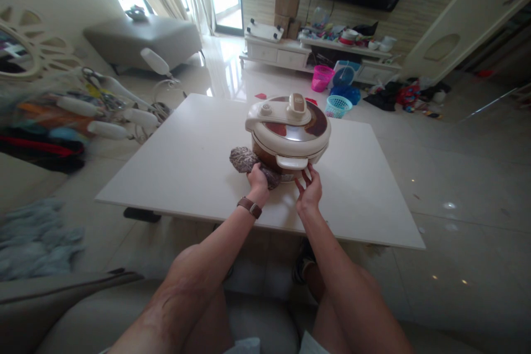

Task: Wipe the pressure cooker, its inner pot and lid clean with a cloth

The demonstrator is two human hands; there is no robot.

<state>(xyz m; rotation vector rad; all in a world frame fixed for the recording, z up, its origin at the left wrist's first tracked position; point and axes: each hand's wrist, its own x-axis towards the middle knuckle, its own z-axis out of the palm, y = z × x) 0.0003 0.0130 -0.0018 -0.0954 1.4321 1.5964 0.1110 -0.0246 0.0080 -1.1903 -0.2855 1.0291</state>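
Note:
A cream and brown electric pressure cooker [290, 141] stands upright on the white table, its lid on and its front handle towards me. My left hand [259, 178] is closed round a bunched, brown patterned cloth [244, 160], which lies against the cooker's lower left side. Beside the front handle, my right hand [310, 187] has its fingers apart and bent up towards the cooker's lower right side. The fingertips seem to touch the cooker there, though the handle and body partly hide them.
The white table [174, 171] reaches out on both sides of the cooker. Beyond it on the floor stand a pink basket [321, 78] and a light blue basket [338, 105]. A white lamp with several arms [124, 94] is close to the table's left edge.

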